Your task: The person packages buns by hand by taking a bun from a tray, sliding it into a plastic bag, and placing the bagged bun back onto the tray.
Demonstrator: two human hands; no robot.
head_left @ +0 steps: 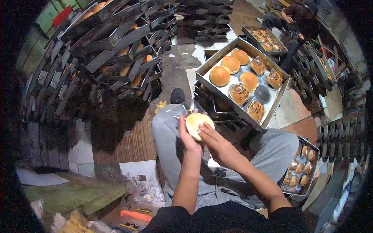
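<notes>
A pale round bun (197, 125) is held between both hands above the lap. My left hand (188, 136) grips its left side, and the fingers of my right hand (214, 143) press on its right side. At the bun's upper edge is a clear plastic bag (191, 106), blurred. Ahead and to the right, a metal tray (237, 104) holds several browned buns (220, 76), some bare and some in printed clear wrappers (239, 94).
Stacked dark trays (116, 50) fill the upper left. Another tray of wrapped buns (301, 171) stands at the right, and one more (266, 40) lies farther back beside a seated person (289, 19). A green bench (89, 194) is at lower left.
</notes>
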